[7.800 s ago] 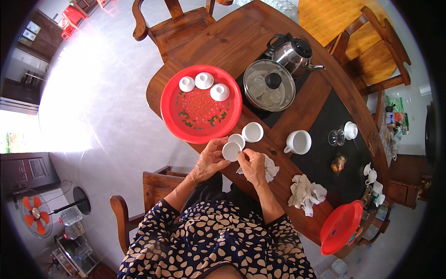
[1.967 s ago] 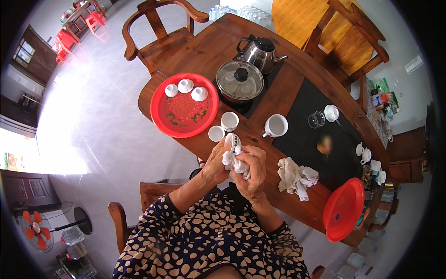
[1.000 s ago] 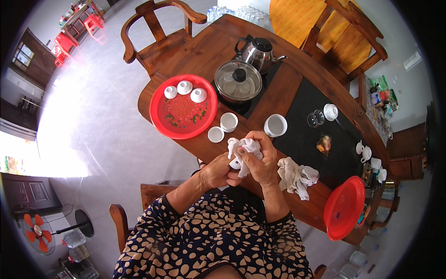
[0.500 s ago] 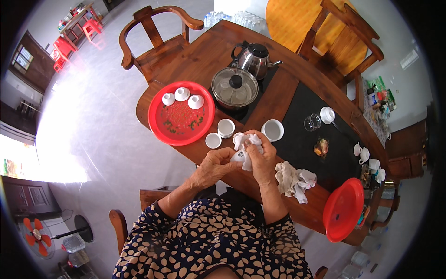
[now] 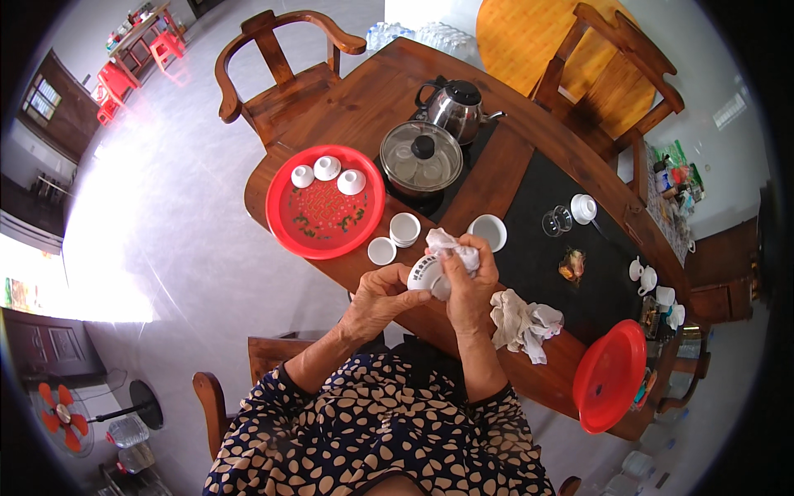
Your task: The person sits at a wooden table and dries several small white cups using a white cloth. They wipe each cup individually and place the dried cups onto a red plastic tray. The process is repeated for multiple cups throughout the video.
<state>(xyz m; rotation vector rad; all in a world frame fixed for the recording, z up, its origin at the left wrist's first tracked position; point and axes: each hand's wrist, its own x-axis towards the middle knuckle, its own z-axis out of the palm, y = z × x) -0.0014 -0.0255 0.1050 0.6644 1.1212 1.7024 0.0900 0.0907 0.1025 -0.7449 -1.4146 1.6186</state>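
Between my hands, over the table's near edge, a small white cup [image 5: 428, 275] with dark printing on its side is held tilted. My left hand [image 5: 376, 299] pinches the cup by its edge from the left. A crumpled white cloth [image 5: 455, 248] is bunched in my right hand [image 5: 471, 285], pressed against the cup. Just beyond my left hand stand a single white cup [image 5: 381, 250] and a short stack of white cups [image 5: 404, 229]. A larger white bowl [image 5: 488, 232] sits behind my right hand.
Upside-down cups rest in a red basin [image 5: 318, 240] at left. A lidded glass pot [image 5: 420, 157] and steel kettle [image 5: 456, 107] stand farther back. Right of my hands lie a crumpled cloth [image 5: 525, 322], a tilted red basin [image 5: 610, 376] and glass cups [image 5: 557, 220] on a black panel.
The cup has turned so more of its printed side shows. The cloth in my right hand has shifted up and right, uncovering more of the cup.
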